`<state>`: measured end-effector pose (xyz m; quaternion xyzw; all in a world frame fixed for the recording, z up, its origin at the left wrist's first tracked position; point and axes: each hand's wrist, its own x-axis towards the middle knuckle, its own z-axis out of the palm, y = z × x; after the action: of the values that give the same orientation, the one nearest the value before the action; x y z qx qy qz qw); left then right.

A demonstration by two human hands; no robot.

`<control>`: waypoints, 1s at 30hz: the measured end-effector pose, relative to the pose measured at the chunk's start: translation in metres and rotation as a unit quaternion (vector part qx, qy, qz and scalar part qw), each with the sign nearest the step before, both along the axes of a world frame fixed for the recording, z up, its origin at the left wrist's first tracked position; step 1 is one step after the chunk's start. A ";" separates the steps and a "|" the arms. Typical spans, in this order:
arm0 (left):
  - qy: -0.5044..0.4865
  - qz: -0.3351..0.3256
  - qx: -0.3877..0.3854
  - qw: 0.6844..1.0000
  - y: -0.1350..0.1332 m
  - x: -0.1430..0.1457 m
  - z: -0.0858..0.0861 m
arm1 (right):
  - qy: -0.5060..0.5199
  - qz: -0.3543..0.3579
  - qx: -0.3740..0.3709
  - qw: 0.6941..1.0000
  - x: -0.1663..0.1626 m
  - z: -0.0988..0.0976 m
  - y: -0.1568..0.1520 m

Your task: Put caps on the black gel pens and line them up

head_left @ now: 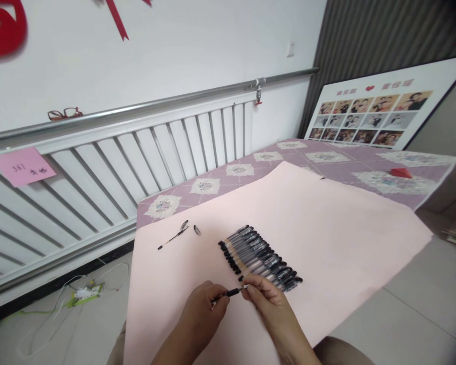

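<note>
My left hand (pixel 204 310) is closed around the barrel of a gel pen (pixel 233 292) with a black grip, its pointed end turned right. At that end my right hand (pixel 269 303) is closed too, thumb and fingers pinching the tip. A small pale bit shows between those fingertips, too small to name. Just beyond my hands lies a slanting row of several capped gel pens (pixel 256 253), clear barrels with black caps and ends. To the left, a slim uncapped pen or refill (pixel 174 238) rests near two black pen caps (pixel 184 224).
Pink paper (pixel 327 228) covers much of the table, over a purple patterned tablecloth (pixel 266 156). A white radiator (pixel 155 157) and pipe run behind, with eyeglasses (pixel 65 113) on the pipe. A red folded paper (pixel 401 173) lies far right. A power strip (pixel 85 295) sits on the floor.
</note>
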<state>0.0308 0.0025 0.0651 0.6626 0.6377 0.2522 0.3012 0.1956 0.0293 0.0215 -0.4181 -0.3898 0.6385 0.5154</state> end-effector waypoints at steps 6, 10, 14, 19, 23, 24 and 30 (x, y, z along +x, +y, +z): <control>-0.002 -0.003 0.007 1.000 0.000 0.001 -0.001 | -0.052 0.021 0.041 0.998 -0.001 -0.005 0.002; -0.024 0.006 0.022 0.999 0.000 0.001 -0.001 | -0.079 0.016 0.064 0.995 -0.001 -0.005 0.003; -0.029 0.014 0.031 0.999 0.001 0.001 -0.003 | -0.104 0.026 0.082 0.991 -0.003 -0.003 0.002; 0.000 0.016 0.063 0.998 0.000 -0.001 -0.005 | -0.154 0.027 0.128 0.979 -0.003 -0.001 0.001; 0.031 0.013 0.091 0.995 -0.001 -0.001 -0.005 | -0.218 0.038 0.170 0.960 -0.003 0.002 0.000; 0.038 0.010 0.099 0.994 -0.001 -0.001 -0.005 | -0.235 0.040 0.182 0.954 -0.003 0.004 -0.001; 0.086 -0.019 0.122 0.989 -0.002 0.000 -0.004 | -0.320 0.023 0.249 0.914 -0.005 0.009 -0.003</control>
<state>0.0310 0.0007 0.0607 0.7258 0.6129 0.2642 0.1666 0.1909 0.0264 0.0307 -0.4490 -0.6898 0.3643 0.4357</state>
